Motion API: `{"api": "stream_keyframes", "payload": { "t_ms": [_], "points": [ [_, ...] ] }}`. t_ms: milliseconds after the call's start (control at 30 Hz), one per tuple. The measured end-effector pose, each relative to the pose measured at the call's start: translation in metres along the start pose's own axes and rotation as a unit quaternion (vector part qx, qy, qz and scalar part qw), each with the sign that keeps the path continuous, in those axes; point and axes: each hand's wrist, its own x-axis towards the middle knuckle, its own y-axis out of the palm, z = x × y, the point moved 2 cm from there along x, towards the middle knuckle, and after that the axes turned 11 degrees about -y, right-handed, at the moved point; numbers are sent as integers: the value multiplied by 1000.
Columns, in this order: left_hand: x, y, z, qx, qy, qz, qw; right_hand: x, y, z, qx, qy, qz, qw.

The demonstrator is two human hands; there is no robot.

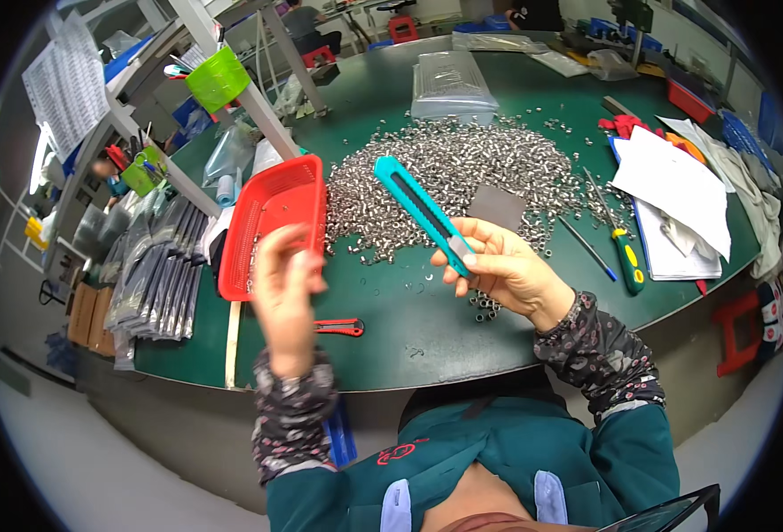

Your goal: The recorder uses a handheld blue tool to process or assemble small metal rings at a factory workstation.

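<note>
Teal cutter: the teal cutter [422, 213] is raised over the near edge of the metal pile, slanting up and left; I can't make out any blade at its far end.
Right grip: the right hand [511, 270] is closed around the cutter's lower end, thumb beside the grey slider; most of the handle juts beyond the fingers.
Left grip: the left hand [287, 288] is motion-blurred, fingers loosely bent; I cannot tell whether anything sits between them.
Red basket: behind the left hand I see a red basket [313, 191] with a few small metal pieces inside; the hand covers its near right corner.
Red cutter: a red cutter [343, 328] lies on the green table [409, 359], one end hidden by the left wrist.
Metal pile: a broad heap of small metal pieces [516, 168], partly masked by the teal cutter.
Green holders: the upper green holder [217, 82] and lower green holder [143, 175] carry pens and slim tools, too small for me to sort.
</note>
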Motion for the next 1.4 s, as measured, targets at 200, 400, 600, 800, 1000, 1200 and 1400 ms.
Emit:
{"api": "stream_keyframes", "payload": {
  "t_ms": [200, 400, 600, 800, 1000, 1200, 1400],
  "points": [
    [21, 95, 20, -238, -86, 99, 962, 13, -14, 4, -277, -46, -42, 959],
    [9, 102, 51, -260, -70, 197, 943, 1, -28, 3, -338, 1, -49, 940],
    [7, 102, 61, -227, -81, 229, 943, -1, -31, -2, -315, 26, -82, 945],
    [2, 106, 67, -235, -97, 258, 932, -4, -36, -7, -314, 27, -94, 944],
    [2, 111, 69, -267, -119, 249, 923, -5, -38, -12, -301, 25, -115, 946],
    [5, 111, 72, -270, -155, 246, 918, -4, -41, -14, -322, 36, -111, 940],
    [6, 112, 72, -271, -183, 242, 914, -4, -40, -14, -310, 51, -98, 944]
  ]
}}
